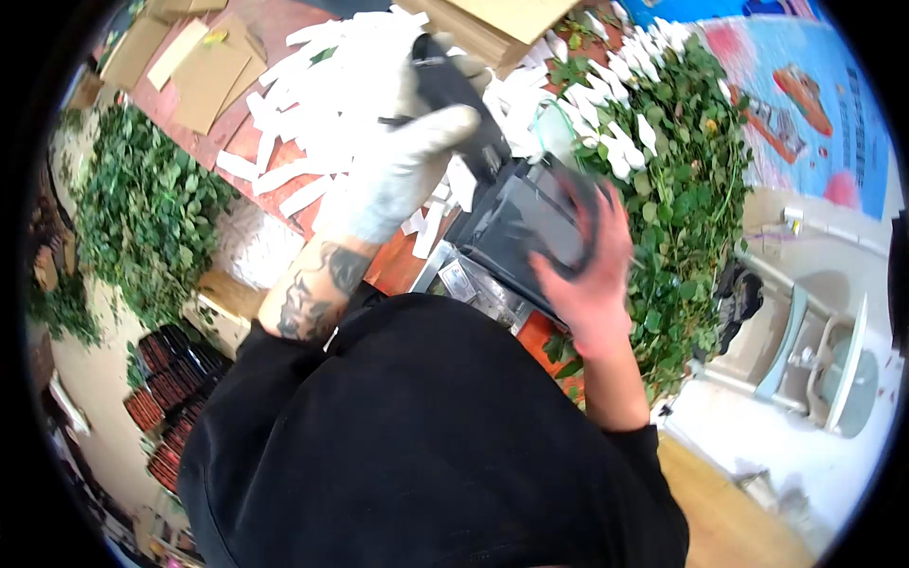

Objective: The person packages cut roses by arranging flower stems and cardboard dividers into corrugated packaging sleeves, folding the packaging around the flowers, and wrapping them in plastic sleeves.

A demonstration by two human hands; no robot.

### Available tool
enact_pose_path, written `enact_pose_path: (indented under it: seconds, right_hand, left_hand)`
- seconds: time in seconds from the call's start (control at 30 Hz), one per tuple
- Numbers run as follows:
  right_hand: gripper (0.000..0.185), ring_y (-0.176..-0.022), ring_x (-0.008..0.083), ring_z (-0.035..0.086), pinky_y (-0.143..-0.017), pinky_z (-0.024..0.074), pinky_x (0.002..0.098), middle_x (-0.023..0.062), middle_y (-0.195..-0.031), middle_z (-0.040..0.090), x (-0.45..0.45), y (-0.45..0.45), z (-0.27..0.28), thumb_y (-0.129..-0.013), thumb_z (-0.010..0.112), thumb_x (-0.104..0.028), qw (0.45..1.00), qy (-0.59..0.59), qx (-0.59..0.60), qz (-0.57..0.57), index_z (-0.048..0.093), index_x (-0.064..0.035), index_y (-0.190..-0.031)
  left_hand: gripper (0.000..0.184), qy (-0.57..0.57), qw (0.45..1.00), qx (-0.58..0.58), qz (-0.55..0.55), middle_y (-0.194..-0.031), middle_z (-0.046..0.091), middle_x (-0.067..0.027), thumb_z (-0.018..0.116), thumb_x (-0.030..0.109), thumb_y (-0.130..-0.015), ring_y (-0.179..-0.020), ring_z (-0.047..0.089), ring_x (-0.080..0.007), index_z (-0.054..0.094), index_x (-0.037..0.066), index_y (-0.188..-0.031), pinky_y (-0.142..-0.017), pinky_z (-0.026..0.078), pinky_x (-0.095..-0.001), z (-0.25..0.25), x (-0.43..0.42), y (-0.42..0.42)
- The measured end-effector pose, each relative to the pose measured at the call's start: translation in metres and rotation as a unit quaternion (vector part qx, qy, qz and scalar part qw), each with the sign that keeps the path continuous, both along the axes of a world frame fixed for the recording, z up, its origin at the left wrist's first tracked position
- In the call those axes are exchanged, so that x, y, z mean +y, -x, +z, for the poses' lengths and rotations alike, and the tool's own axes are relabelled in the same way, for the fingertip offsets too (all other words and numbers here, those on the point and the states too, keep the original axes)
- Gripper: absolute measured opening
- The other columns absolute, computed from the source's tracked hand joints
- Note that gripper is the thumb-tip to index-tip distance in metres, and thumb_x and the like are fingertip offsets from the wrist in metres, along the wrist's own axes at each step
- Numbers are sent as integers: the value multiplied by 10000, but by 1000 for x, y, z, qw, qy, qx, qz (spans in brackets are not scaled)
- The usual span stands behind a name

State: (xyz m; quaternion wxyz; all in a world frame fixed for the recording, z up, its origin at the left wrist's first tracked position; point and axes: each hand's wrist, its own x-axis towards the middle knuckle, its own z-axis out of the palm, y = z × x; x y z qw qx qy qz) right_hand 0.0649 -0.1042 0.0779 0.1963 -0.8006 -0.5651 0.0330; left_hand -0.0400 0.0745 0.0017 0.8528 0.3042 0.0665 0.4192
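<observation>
My left hand [407, 161], in a whitish glove, is closed round a black handheld object [454, 90] with a long dark body. Its lower end reaches the edge of a dark grey box-like device [521, 222] on the table. My bare right hand [592, 256] is over the right side of that device, blurred by motion, with its fingers spread apart. A clear tray with a small label [456, 281] lies just below the device. Many white paper strips [303, 104] are scattered beyond my left hand.
White-wrapped flower heads [620, 147] on leafy stems [677, 208] lie to the right. Flat cardboard pieces [204, 76] are at the upper left, and a cardboard box [483, 28] stands at the top. Green foliage [142, 199] and stacked dark crates [175, 379] are at the left.
</observation>
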Motion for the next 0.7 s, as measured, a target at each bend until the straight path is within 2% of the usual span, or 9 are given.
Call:
enact_pose_path:
  seconds: [0.07,0.1,0.2,0.27,0.4,0.5,0.57,0.6,0.7]
  right_hand:
    - [516,-1051,301,525,-933,370,410,108,-1081,608,-28,-9,-12,-663,737,-176,992,73,23,-101,573,-58,-1138]
    - [400,-952,303,556,-902,382,402,67,-943,649,-35,-19,-32,-697,712,-168,981,80,102,-144,611,-65,-1069]
    - [386,-995,311,535,-924,394,400,119,-960,613,-34,-22,-57,-717,706,-88,973,163,9,-163,591,-34,-1082]
    - [392,-989,323,526,-907,396,406,122,-967,613,-30,-22,-58,-726,711,-157,963,192,31,-188,589,-34,-1077]
    - [429,-965,311,526,-903,393,407,111,-980,611,-46,-24,-75,-689,736,-120,982,114,-51,-144,586,-44,-1084]
    - [454,-958,304,526,-895,392,405,102,-988,608,-48,-23,-77,-668,748,-98,986,81,-52,-137,584,-55,-1089]
    - [464,-956,302,527,-890,392,404,98,-992,607,-47,-22,-78,-659,751,-87,985,81,-47,-144,583,-61,-1091]
    - [463,-956,302,527,-889,392,402,99,-989,610,-47,-21,-79,-660,752,-90,985,79,-49,-144,583,-61,-1091]
    - [452,-958,306,528,-890,391,403,101,-981,615,-43,-21,-78,-671,749,-106,984,89,-44,-150,584,-60,-1089]
  left_hand:
    - [739,-60,998,13,-9,-1282,470,-106,673,65,-773,-1247,404,-231,275,97,-1395,-1047,352,-385,-27,8,-14]
    - [747,-76,997,15,-24,-1288,465,-110,680,71,-770,-1238,413,-234,272,95,-1397,-1032,372,-373,-37,12,-21]
    - [796,-87,996,-9,-37,-1299,455,-139,749,217,-742,-1201,457,-230,298,64,-1381,-1007,406,-358,-68,13,-49]
    - [847,-85,995,8,-57,-1290,466,-137,779,302,-707,-1202,457,-226,313,66,-1374,-1000,410,-354,-78,9,-60]
    - [854,-114,991,-17,-68,-1278,477,-133,783,340,-697,-1190,461,-219,326,62,-1364,-973,424,-344,-102,10,-83]
    - [796,-111,989,-10,-100,-1282,484,-130,750,227,-702,-1155,483,-203,338,60,-1362,-930,443,-330,-106,11,-91]
    - [629,-44,989,-10,-140,-1112,558,-75,562,-42,-628,-987,530,-150,455,42,-1243,-873,459,-294,-87,15,-91]
    - [629,-43,989,-10,-141,-1112,558,-75,562,-42,-628,-987,530,-150,455,42,-1243,-873,459,-294,-89,15,-94]
    - [360,-19,990,-19,-142,-841,542,-25,538,-97,-607,-822,571,-151,525,58,-932,-818,486,-291,-91,21,-107]
